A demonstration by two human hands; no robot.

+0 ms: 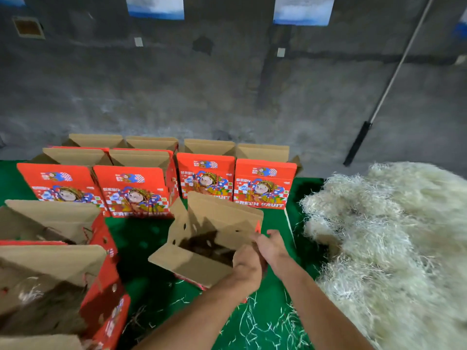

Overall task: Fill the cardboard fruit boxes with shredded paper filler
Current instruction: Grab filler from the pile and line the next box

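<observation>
An open cardboard fruit box point(202, 263) stands tilted on the green mat in the middle, brown flaps spread and the inside dark with shadow. My left hand point(249, 267) curls round its near right flap. Just beyond, my right hand point(273, 245) holds the box's right edge by the red corner. A big pile of pale shredded paper point(394, 248) lies to the right of the box, close to my right arm. No filler shows in either hand.
Several red printed fruit boxes point(134, 190) stand open in rows at the back. Two more open boxes point(58, 281) sit at the near left, with a few shreds inside the nearer one. Loose strands litter the green mat point(265, 322). A pole point(394, 74) leans on the grey wall.
</observation>
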